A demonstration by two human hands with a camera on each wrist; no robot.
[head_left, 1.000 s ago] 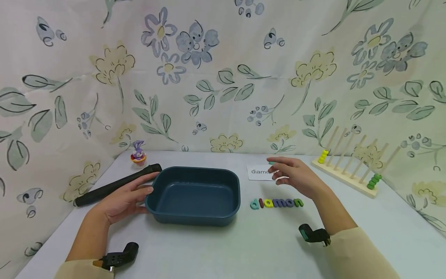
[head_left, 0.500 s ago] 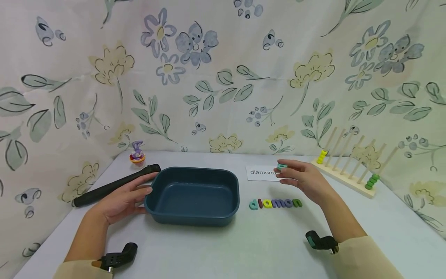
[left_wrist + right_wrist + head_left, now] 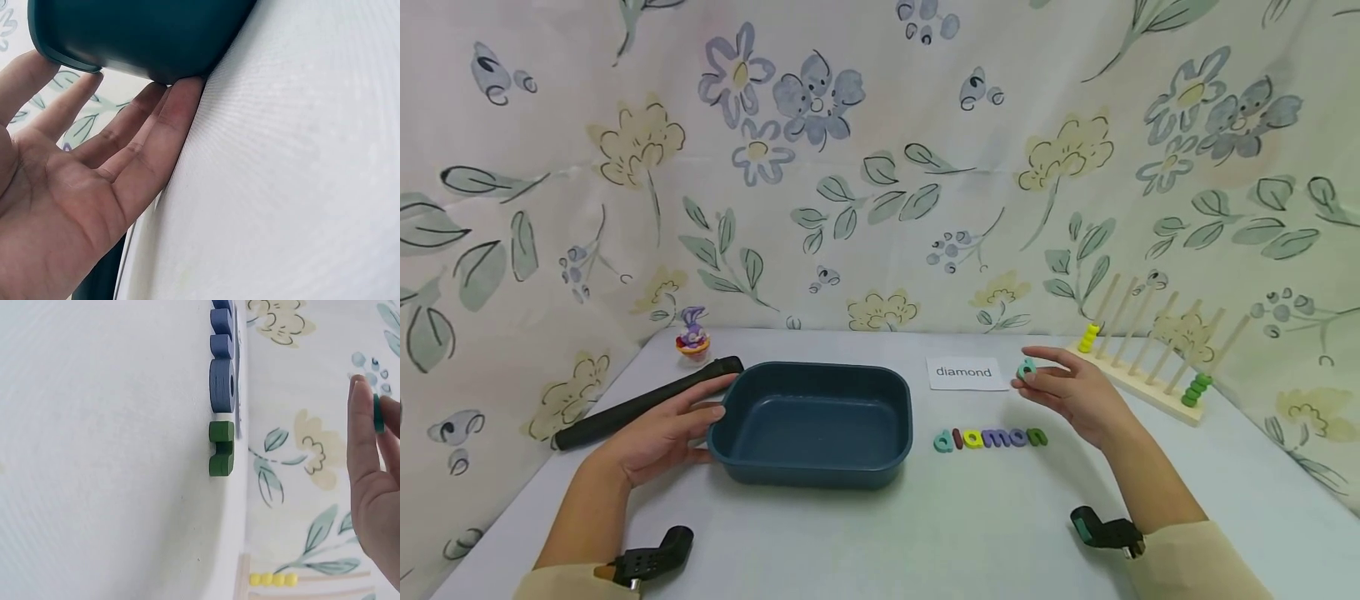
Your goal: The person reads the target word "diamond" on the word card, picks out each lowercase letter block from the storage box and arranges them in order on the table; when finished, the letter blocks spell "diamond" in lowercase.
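My left hand [image 3: 661, 432] touches the left end of a dark blue rectangular basin [image 3: 812, 477]. In the left wrist view its fairly straight fingers [image 3: 150, 150] rest against the basin's outer wall. A teal letter d [image 3: 1026, 368] is pinched between the thumb and fingers of my right hand [image 3: 1078, 398], raised above the table right of a white card [image 3: 947, 382] printed "diamond". Below the card, a row of coloured letters [image 3: 996, 438] reads "diamon", with a green n [image 3: 221, 450] at its right end.
Behind my left hand lies a long black cylindrical object [image 3: 640, 408]. A purple rabbit figurine [image 3: 692, 337] stands at the back left. At the back right is a wooden peg rack [image 3: 1150, 385] with yellow and green beads. A floral cloth [image 3: 820, 250] hangs behind the table.
My right hand has moved rightward, uncovering the card's word, and the letter d has turned to face the head camera. My left hand stays at the basin.
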